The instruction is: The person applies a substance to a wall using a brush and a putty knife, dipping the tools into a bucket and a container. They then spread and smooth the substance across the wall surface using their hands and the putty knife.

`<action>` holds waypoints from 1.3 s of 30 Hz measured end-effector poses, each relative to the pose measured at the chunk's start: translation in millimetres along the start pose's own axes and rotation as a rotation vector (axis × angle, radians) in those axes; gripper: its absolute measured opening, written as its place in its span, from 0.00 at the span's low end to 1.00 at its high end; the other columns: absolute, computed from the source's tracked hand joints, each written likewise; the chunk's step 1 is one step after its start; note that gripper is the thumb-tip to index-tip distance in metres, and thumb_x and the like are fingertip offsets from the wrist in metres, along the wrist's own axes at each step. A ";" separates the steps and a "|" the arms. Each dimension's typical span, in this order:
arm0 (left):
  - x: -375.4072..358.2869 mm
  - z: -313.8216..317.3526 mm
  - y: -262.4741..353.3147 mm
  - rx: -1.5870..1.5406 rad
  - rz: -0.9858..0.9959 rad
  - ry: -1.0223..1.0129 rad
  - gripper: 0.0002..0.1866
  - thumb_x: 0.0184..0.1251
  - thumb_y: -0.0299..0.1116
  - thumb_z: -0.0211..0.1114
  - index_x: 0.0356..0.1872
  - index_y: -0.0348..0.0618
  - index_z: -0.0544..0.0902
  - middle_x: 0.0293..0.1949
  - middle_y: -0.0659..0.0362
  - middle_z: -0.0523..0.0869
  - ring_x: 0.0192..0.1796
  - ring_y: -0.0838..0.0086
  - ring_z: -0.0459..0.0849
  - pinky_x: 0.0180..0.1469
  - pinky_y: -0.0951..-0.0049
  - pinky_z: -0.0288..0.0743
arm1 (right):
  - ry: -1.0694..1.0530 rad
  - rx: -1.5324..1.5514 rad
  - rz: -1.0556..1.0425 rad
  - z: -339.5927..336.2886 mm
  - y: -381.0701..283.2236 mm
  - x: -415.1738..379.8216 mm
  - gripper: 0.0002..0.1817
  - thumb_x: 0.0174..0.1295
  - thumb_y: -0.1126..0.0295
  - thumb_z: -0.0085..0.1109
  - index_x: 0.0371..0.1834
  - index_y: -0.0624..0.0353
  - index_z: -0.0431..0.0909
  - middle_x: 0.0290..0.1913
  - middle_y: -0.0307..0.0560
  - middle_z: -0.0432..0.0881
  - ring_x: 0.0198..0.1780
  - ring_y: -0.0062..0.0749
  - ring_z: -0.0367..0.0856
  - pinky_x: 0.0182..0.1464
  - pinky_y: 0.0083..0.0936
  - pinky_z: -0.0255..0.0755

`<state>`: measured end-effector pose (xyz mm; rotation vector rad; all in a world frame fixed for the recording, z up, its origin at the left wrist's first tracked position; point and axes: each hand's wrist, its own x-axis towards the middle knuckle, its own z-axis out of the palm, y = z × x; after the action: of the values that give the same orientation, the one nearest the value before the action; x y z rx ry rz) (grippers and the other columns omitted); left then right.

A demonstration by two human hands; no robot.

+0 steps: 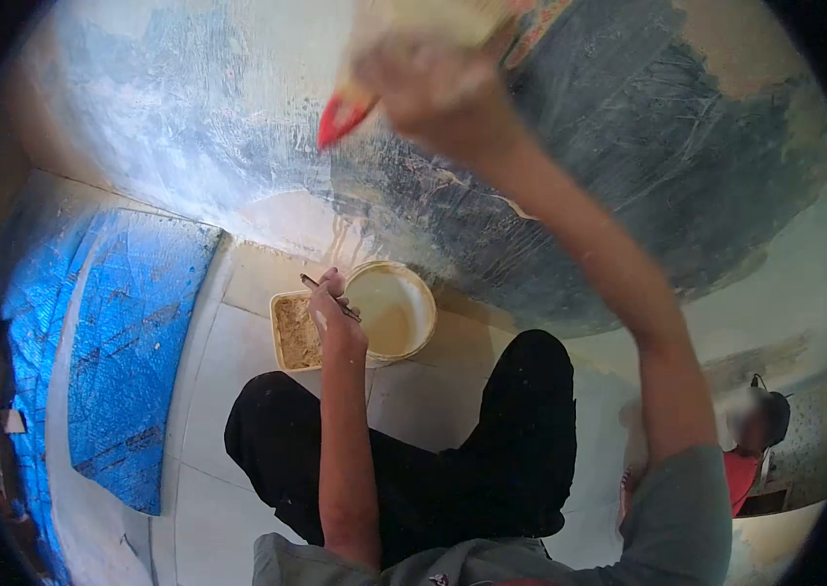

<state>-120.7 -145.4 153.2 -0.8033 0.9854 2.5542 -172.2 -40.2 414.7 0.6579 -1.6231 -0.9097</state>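
My right hand point(423, 83) is raised in front of the wall, blurred by motion, with its fingers wrapped around a brush-like tool. The red end of that tool's handle point(343, 119) sticks out below the fist, and its working end is smeared near the upper edge. Low down, my left hand point(333, 311) grips a thin dark tool point(311, 282) whose kind I cannot make out. It hovers over the gap between a round bucket point(428, 311) of cloudy pale liquid and a rectangular tub point(276, 337) with brown crumbly material inside.
The wall point(618, 146) ahead is patchy, with dark grey and whitish areas. Blue sheeting point(135, 342) lies at the left on the pale tiled floor point(203, 410). My bent knees frame the containers. Another person in red point(741, 479) is at the far right.
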 end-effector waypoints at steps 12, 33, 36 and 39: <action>-7.3 -5.9 10.7 0.013 -0.002 -0.007 0.26 0.46 0.28 0.50 0.52 0.42 0.74 0.40 0.62 0.72 0.27 0.82 0.64 0.28 0.79 0.61 | -0.289 0.975 0.255 -15.4 -108.3 -61.3 0.08 0.42 0.75 0.58 0.28 0.54 0.74 0.30 0.42 0.75 0.36 0.36 0.78 0.32 0.31 0.74; 4.7 7.8 -5.6 0.011 -0.064 0.005 0.23 0.47 0.25 0.48 0.50 0.42 0.74 0.37 0.65 0.72 0.25 0.84 0.63 0.26 0.80 0.59 | 0.434 0.119 0.091 -3.3 98.8 -11.2 0.16 0.63 0.57 0.53 0.32 0.60 0.78 0.33 0.44 0.80 0.32 0.33 0.80 0.31 0.27 0.73; 4.9 7.9 -7.2 0.025 -0.053 -0.011 0.24 0.48 0.26 0.48 0.51 0.42 0.73 0.37 0.66 0.72 0.26 0.84 0.63 0.27 0.81 0.59 | -0.022 -0.029 -0.014 -33.7 76.9 -31.5 0.10 0.56 0.62 0.57 0.36 0.55 0.77 0.35 0.40 0.79 0.35 0.33 0.80 0.33 0.28 0.75; 6.4 7.2 -8.7 0.034 -0.065 -0.006 0.24 0.48 0.26 0.48 0.51 0.43 0.74 0.37 0.66 0.72 0.26 0.83 0.63 0.28 0.81 0.59 | -0.076 0.055 -0.033 -22.8 31.8 -57.8 0.12 0.50 0.66 0.57 0.39 0.52 0.75 0.38 0.39 0.77 0.39 0.32 0.78 0.39 0.25 0.76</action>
<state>-124.8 -133.8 149.2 -0.8044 0.9813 2.4774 -135.1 18.8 412.1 0.6974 -1.7148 -0.9262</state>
